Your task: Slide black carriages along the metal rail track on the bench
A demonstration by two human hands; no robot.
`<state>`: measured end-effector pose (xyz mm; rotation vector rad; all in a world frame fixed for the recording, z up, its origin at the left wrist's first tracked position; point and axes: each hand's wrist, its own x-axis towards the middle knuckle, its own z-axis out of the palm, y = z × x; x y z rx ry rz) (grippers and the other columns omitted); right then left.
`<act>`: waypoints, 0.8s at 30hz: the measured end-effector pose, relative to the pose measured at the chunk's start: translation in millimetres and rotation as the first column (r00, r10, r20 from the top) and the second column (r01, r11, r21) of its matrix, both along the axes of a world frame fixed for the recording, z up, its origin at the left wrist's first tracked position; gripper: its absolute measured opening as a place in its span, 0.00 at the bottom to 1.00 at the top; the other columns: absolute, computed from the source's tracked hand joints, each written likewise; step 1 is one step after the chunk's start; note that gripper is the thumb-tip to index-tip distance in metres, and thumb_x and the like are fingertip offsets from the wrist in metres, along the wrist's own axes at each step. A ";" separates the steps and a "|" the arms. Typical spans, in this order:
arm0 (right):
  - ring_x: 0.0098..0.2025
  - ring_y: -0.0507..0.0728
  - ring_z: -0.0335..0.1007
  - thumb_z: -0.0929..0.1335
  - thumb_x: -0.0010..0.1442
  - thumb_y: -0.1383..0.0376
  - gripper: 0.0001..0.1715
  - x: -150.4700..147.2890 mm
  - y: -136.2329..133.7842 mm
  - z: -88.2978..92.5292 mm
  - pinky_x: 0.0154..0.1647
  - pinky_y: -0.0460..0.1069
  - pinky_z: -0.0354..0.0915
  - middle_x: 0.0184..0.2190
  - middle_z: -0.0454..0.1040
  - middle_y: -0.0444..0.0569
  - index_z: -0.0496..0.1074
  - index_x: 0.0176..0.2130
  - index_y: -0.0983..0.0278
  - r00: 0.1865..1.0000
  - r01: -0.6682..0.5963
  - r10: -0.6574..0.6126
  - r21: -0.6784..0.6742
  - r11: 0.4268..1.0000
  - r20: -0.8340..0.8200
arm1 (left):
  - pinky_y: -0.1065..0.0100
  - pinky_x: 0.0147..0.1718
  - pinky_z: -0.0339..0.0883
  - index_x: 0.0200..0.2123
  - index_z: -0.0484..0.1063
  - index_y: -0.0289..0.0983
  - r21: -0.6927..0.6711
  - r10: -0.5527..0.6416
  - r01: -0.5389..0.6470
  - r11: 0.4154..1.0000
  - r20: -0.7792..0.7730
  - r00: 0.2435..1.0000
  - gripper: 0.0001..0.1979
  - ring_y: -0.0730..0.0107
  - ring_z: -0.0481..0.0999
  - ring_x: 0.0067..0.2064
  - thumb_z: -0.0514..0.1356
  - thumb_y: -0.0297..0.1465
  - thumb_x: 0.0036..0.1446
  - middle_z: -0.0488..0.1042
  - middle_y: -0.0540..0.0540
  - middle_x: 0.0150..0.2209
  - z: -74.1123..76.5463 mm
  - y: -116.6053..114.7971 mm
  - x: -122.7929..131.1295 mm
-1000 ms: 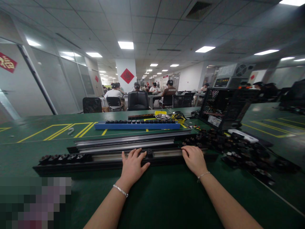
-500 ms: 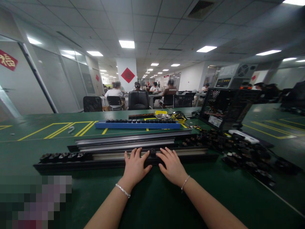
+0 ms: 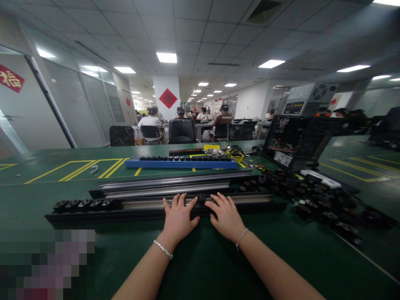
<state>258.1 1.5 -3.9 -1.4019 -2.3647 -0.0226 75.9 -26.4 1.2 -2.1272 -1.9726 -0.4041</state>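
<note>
A long black rail (image 3: pixel 143 216) with a pale metallic channel lies crosswise before me on the green table. One small black part (image 3: pixel 201 198) sits on it, between my hands. My left hand (image 3: pixel 178 216) rests on the rail to the left of that part, fingers spread, the index fingertip close against it. From the right, my right hand (image 3: pixel 227 216) reaches over the rail with fingers apart, its index fingertip beside the same part. Both thumbs lie along the rail's near side. At the rail's left end stands a row of several black parts (image 3: pixel 84 205) with shiny tops.
Behind lie more metallic rails (image 3: pixel 165 191) and a blue rail (image 3: pixel 181 164) carrying a row of black parts. Loose black parts (image 3: pixel 328 216) are heaped at the right, below an opened computer case (image 3: pixel 300 143). A metal dish (image 3: pixel 214 153) stands farther back. People sit at distant tables.
My hands keep nearly the same place on the rail around the small black part. The whole view has shifted very slightly.
</note>
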 end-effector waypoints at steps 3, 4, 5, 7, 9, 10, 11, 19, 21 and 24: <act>0.65 0.60 0.42 0.62 0.54 0.66 0.27 1.2 1.0 1.5 0.62 0.63 0.38 0.60 0.59 0.45 0.66 0.53 0.50 1.000 -0.009 0.009 0.002 1.000 0.027 | 0.32 0.55 0.32 0.58 0.58 0.55 0.008 -0.002 0.002 1.000 -0.004 1.000 0.31 0.47 0.52 0.62 0.57 0.47 0.49 0.59 0.42 0.60 -1.0 0.2 0.3; 0.65 0.60 0.42 0.62 0.54 0.67 0.27 1.8 1.4 2.1 0.62 0.64 0.38 0.60 0.59 0.45 0.66 0.53 0.50 0.999 -0.013 0.013 0.002 1.000 0.032 | 0.32 0.55 0.32 0.58 0.57 0.55 0.016 -0.005 0.005 1.000 -0.006 1.000 0.31 0.47 0.53 0.62 0.57 0.47 0.49 0.59 0.42 0.60 -1.7 0.4 0.1; 0.65 0.60 0.42 0.62 0.54 0.67 0.27 2.4 1.8 2.7 0.62 0.64 0.38 0.60 0.58 0.45 0.66 0.53 0.49 0.999 -0.017 0.017 0.002 1.000 0.037 | 0.32 0.55 0.32 0.58 0.57 0.55 0.023 -0.009 0.009 1.000 -0.007 1.000 0.31 0.47 0.53 0.62 0.57 0.47 0.49 0.59 0.42 0.60 -2.5 0.6 -0.1; 0.65 0.60 0.41 0.61 0.54 0.68 0.27 3.7 2.6 3.6 0.62 0.64 0.37 0.61 0.58 0.45 0.66 0.52 0.49 0.999 -0.023 0.023 -0.001 1.000 0.043 | 0.32 0.55 0.32 0.58 0.57 0.55 0.031 -0.014 0.014 0.999 -0.009 1.000 0.31 0.47 0.53 0.62 0.57 0.47 0.49 0.59 0.42 0.60 -3.8 0.9 -0.6; 0.65 0.60 0.41 0.61 0.53 0.68 0.28 4.8 3.4 4.1 0.61 0.65 0.38 0.61 0.57 0.45 0.66 0.53 0.49 0.999 -0.022 0.022 -0.012 1.000 0.049 | 0.33 0.56 0.32 0.58 0.57 0.55 0.032 -0.015 0.015 0.999 -0.012 1.000 0.31 0.47 0.52 0.62 0.57 0.47 0.49 0.59 0.42 0.60 -4.5 1.0 -1.1; 0.65 0.60 0.41 0.61 0.53 0.69 0.28 5.3 3.8 4.3 0.61 0.65 0.38 0.61 0.57 0.45 0.65 0.53 0.49 0.998 -0.020 0.020 -0.019 1.000 0.051 | 0.33 0.56 0.32 0.58 0.57 0.55 0.030 -0.015 0.015 0.999 -0.013 1.000 0.31 0.48 0.52 0.62 0.57 0.46 0.49 0.59 0.42 0.60 -4.7 1.1 -1.3; 0.65 0.60 0.41 0.61 0.53 0.69 0.29 5.7 4.2 4.4 0.61 0.65 0.37 0.61 0.56 0.45 0.65 0.53 0.49 0.998 -0.017 0.019 -0.026 1.000 0.053 | 0.33 0.56 0.32 0.58 0.56 0.55 0.029 -0.015 0.015 0.999 -0.013 1.000 0.31 0.48 0.52 0.62 0.57 0.46 0.49 0.58 0.42 0.60 -4.8 1.1 -1.4; 0.65 0.61 0.40 0.61 0.53 0.69 0.28 13.7 6.1 7.9 0.61 0.66 0.36 0.62 0.55 0.45 0.66 0.52 0.50 0.998 -0.001 0.003 -0.028 1.000 0.064 | 0.32 0.55 0.32 0.58 0.57 0.55 0.017 -0.016 0.016 1.000 -0.009 1.000 0.31 0.47 0.52 0.62 0.57 0.46 0.49 0.58 0.42 0.61 -2.8 0.5 -1.1; 0.65 0.61 0.40 0.61 0.53 0.69 0.27 17.3 6.8 9.3 0.61 0.67 0.36 0.62 0.55 0.45 0.67 0.51 0.50 0.998 0.008 -0.006 -0.033 0.999 0.067 | 0.33 0.56 0.32 0.58 0.57 0.54 0.012 -0.014 0.014 1.000 -0.010 1.000 0.31 0.47 0.52 0.62 0.57 0.46 0.50 0.58 0.42 0.61 -1.8 0.0 -0.9; 0.65 0.61 0.40 0.61 0.53 0.69 0.27 21.5 8.1 11.1 0.61 0.67 0.36 0.62 0.55 0.46 0.68 0.51 0.50 0.997 0.020 -0.016 -0.050 0.999 0.079 | 0.33 0.56 0.33 0.58 0.57 0.54 -0.009 -0.006 0.006 1.000 -0.012 1.000 0.31 0.47 0.51 0.62 0.57 0.46 0.50 0.57 0.42 0.61 -0.3 -0.4 -0.3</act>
